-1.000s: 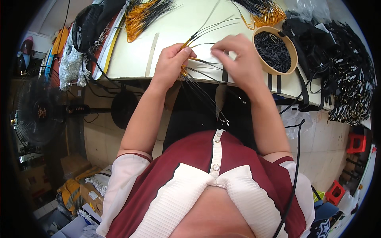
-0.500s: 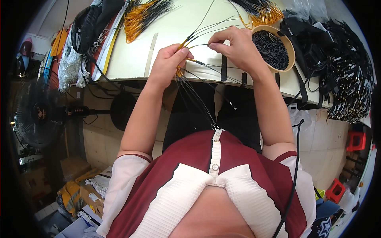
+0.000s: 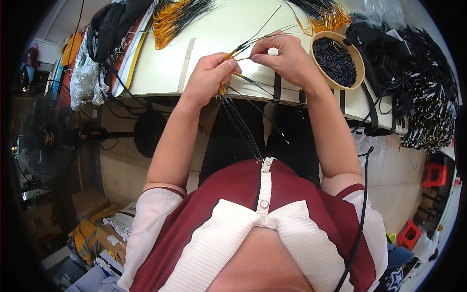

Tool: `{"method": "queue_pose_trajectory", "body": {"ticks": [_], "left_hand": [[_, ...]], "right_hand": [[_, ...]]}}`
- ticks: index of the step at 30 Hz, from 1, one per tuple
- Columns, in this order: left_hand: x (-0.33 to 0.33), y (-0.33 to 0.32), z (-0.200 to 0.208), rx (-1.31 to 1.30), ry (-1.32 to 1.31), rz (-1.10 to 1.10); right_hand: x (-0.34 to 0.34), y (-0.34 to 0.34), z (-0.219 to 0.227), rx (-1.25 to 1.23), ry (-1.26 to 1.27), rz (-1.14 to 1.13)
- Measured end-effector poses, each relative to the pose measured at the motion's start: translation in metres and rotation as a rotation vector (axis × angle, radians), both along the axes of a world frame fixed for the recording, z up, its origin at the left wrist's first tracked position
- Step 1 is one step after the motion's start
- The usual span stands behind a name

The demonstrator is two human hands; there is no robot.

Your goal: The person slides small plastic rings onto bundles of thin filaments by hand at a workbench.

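My left hand (image 3: 212,78) is closed around a bundle of thin wires (image 3: 245,134), orange-yellow near my fingers and black toward the ends. Some of the wires fan out to the upper right; others hang over the table's front edge. With thumb and forefinger pinched, my right hand (image 3: 282,57) grips the dark part of one wire that runs across from the left hand. Right of that hand stands a round tan tub (image 3: 360,68) filled with small black tube-like pieces (image 3: 333,61).
On the pale table (image 3: 160,73) lie two piles of orange-and-black wires, one at the far left (image 3: 170,24) and one at the far right (image 3: 328,17). Black cables (image 3: 428,97) heap over the right edge. A fan (image 3: 48,134) stands at left, red stools (image 3: 434,174) at right.
My right hand has shifted slightly left, nearer the left hand, still pinching the wire. The view has moved a little. My left hand keeps its hold on the bundle.
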State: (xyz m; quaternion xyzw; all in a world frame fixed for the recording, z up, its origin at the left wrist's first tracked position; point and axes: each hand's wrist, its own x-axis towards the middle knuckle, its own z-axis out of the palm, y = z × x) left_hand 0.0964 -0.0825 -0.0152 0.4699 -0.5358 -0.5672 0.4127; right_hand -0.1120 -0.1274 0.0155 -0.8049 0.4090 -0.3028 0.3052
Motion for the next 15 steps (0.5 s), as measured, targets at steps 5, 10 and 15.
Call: {"method": "queue_pose_trajectory", "body": {"ticks": [5,10,15], "left_hand": [[-0.0013,0.0001,0.0001,-0.014,-0.002,-0.018],[-0.0008,0.0005,0.0004,-0.017,0.007,-0.014],[-0.0024,0.0009,0.0011,0.002,-0.015,-0.004]], "right_hand": [[0.0025,0.0002,-0.0016,0.001,-0.016,0.024],[0.0039,0.0031,0.0034,0.083,0.003,-0.019],[0.0071,0.0039,-0.0037,0.118,-0.041,-0.017]]}}
